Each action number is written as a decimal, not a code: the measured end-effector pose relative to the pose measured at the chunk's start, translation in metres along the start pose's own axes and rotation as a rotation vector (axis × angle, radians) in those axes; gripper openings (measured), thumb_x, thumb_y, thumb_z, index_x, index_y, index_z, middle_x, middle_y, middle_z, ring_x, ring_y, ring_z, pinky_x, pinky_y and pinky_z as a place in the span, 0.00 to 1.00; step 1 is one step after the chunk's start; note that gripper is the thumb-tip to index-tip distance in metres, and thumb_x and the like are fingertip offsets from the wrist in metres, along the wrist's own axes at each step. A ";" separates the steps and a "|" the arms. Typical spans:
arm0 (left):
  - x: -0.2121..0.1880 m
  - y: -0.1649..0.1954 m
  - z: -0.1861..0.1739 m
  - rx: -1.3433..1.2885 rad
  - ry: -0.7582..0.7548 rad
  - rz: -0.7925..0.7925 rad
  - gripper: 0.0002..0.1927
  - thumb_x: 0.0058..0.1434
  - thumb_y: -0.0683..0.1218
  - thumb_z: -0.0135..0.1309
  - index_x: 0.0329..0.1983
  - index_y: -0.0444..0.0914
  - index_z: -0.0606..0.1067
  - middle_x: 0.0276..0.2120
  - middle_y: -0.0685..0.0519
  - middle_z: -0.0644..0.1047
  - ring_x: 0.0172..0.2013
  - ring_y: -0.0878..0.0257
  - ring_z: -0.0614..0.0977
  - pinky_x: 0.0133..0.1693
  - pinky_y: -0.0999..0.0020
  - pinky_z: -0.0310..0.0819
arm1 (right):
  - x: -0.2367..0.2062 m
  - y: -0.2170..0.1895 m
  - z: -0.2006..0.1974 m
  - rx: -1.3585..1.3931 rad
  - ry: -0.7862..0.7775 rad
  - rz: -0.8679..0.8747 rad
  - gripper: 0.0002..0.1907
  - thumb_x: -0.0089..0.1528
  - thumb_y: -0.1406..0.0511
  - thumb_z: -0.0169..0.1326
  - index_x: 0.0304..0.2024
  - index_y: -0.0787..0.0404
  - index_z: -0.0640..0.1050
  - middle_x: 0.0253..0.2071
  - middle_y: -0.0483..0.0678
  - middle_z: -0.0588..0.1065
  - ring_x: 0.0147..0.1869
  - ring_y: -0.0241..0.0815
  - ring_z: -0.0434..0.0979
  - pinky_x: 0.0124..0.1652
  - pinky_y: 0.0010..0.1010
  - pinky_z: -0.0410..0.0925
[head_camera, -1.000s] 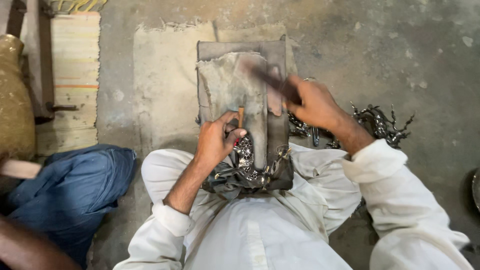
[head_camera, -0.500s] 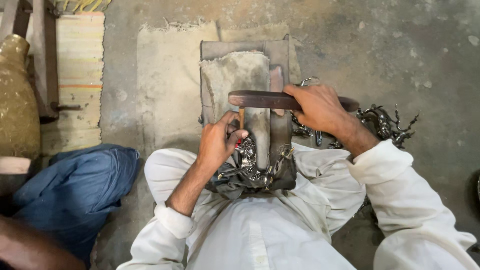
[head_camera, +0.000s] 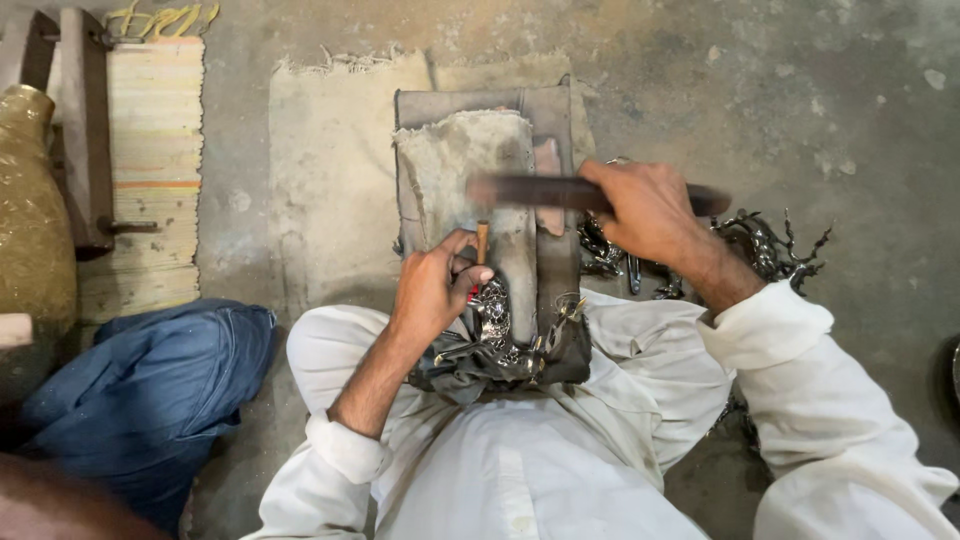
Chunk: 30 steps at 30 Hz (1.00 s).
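My left hand (head_camera: 437, 285) grips a short brown punch (head_camera: 481, 240), held upright over an ornate silver metal piece (head_camera: 494, 318). That piece lies on a worn grey pad (head_camera: 470, 170) on a block resting against my lap. My right hand (head_camera: 650, 210) holds a dark wooden mallet bar (head_camera: 535, 191) level, a little above the punch top and blurred by motion. My white sleeves and white clothing fill the lower part of the head view.
A heap of dark ornate metal pieces (head_camera: 770, 245) lies on the concrete floor beside my right wrist. A burlap sheet (head_camera: 330, 190) lies under the block. A striped mat (head_camera: 150, 170) and a brass vessel (head_camera: 30, 210) sit left, near another person's blue-clad leg (head_camera: 150, 390).
The mallet swung from a raised slant to level, above the punch. My left hand and the punch stayed in place on the metal piece.
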<state>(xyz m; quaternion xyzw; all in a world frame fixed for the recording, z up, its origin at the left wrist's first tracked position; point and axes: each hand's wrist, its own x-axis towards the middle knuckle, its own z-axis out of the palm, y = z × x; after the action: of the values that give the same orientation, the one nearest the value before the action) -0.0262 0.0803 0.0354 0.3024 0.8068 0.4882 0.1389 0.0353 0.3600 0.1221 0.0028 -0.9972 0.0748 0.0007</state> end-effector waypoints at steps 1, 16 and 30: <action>0.000 0.000 0.000 0.001 0.007 0.015 0.17 0.58 0.46 0.66 0.48 0.38 0.76 0.23 0.45 0.82 0.24 0.50 0.83 0.28 0.58 0.73 | 0.000 0.001 0.000 0.132 -0.007 0.062 0.17 0.53 0.67 0.61 0.45 0.57 0.75 0.35 0.57 0.79 0.41 0.63 0.80 0.39 0.53 0.69; 0.000 0.007 -0.004 0.038 -0.029 -0.027 0.19 0.57 0.46 0.67 0.50 0.38 0.77 0.24 0.44 0.82 0.24 0.48 0.82 0.30 0.57 0.74 | -0.012 0.009 0.003 0.173 0.000 0.068 0.17 0.53 0.68 0.61 0.46 0.57 0.76 0.35 0.56 0.79 0.41 0.60 0.81 0.39 0.49 0.70; -0.002 0.004 -0.004 0.028 -0.041 -0.004 0.20 0.57 0.45 0.66 0.51 0.38 0.77 0.26 0.44 0.83 0.27 0.50 0.85 0.32 0.58 0.75 | -0.018 0.009 0.005 0.108 0.040 0.092 0.20 0.53 0.69 0.60 0.49 0.55 0.76 0.36 0.57 0.80 0.43 0.63 0.80 0.40 0.51 0.69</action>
<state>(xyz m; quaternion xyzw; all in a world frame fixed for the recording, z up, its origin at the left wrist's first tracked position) -0.0254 0.0779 0.0405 0.3127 0.8112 0.4703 0.1519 0.0529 0.3685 0.1155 -0.0447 -0.9906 0.1285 0.0170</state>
